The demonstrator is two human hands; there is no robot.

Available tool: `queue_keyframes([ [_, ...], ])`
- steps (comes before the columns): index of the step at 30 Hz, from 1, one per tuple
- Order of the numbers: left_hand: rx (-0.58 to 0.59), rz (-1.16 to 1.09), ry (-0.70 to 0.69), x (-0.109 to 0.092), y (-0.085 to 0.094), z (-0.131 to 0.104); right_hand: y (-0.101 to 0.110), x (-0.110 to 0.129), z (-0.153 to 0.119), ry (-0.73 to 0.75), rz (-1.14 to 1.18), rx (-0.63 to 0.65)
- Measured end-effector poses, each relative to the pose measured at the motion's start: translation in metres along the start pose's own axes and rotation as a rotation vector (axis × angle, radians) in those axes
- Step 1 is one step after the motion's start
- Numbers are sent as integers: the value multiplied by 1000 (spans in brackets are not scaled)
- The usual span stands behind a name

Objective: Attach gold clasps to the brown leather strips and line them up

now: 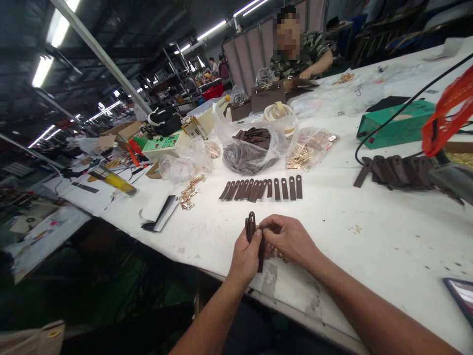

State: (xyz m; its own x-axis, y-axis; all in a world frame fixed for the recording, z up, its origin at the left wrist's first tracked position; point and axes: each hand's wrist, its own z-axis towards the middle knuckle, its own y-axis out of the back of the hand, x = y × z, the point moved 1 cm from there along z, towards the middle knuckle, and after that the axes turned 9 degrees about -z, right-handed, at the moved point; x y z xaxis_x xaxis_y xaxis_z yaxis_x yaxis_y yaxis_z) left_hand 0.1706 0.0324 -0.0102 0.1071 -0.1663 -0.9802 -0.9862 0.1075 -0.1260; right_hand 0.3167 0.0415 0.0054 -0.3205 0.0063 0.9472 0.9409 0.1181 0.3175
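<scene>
My left hand (247, 252) is wrapped round several dark brown strips (252, 222) with holes at their rounded upper ends, near the table's front edge. Against these strips, the fingers of my right hand (286, 236) are pinched together; what they grip, if anything, is too small to tell. Small gold-coloured metal pieces (283, 256) lie partly hidden beneath my right hand. Beyond both hands, a row of similar brown strips (277, 189) lies on the white table (332, 212).
Behind the row stand a plastic bag of brown pieces (247, 153) and a bag of gold parts (310, 148). Gold hardware (190, 193) and a notebook (160, 214) lie left. More strips (401, 170) and a green box (395, 124) are right. A person (301, 54) sits opposite.
</scene>
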Motion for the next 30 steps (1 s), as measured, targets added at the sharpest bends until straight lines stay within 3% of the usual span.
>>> queue_keyframes([
  [11, -2, 52, 2, -7, -1, -5, 3, 0, 2, -120, 139, 57],
  [18, 7, 3, 98, -7, 2, -4, 3, -1, 2, -91, 109, 56],
  [23, 19, 34, 62, -4, 2, -6, 0, -1, 0, -68, 117, 94],
  [30, 38, 68, 42, -6, 4, -7, 2, -1, 2, -31, 47, 30],
])
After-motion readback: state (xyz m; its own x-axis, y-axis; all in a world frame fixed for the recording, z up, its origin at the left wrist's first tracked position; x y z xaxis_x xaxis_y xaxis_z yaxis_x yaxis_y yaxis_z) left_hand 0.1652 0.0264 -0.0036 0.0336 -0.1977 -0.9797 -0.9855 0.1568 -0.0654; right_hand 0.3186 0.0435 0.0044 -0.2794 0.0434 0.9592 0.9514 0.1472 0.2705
